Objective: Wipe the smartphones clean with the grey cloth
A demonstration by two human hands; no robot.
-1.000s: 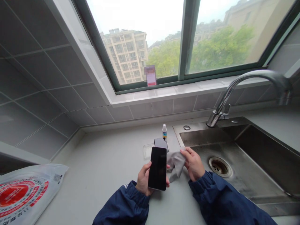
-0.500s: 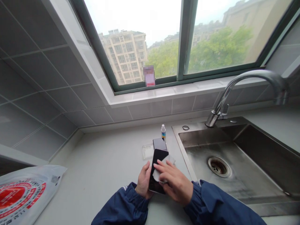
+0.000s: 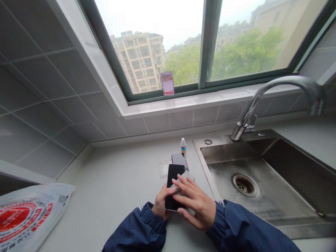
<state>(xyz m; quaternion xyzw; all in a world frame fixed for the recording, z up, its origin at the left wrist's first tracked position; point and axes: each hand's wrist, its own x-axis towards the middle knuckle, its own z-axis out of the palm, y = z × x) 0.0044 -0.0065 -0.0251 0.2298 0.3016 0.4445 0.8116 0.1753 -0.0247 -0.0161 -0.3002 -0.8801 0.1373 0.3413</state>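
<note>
My left hand (image 3: 160,203) grips a black phone (image 3: 173,174) from below, screen up, above the grey counter (image 3: 118,189). My right hand (image 3: 195,204) lies flat across the screen and presses a small grey cloth (image 3: 187,175) against it with the fingers stretched out. Just behind the held phone a second dark phone (image 3: 179,158) lies on the counter beside a clear case (image 3: 163,168). A small white dropper bottle (image 3: 183,145) stands behind them, near the sink's corner.
A steel sink (image 3: 262,175) with a curved tap (image 3: 275,94) fills the right side. A white plastic bag with red print (image 3: 26,217) lies at the left front. Grey tiled wall and a window rise behind the counter.
My right hand brought the cloth from beside the phone onto its screen and has slid it along the glass. The phone in my left hand has stayed about where it was.
</note>
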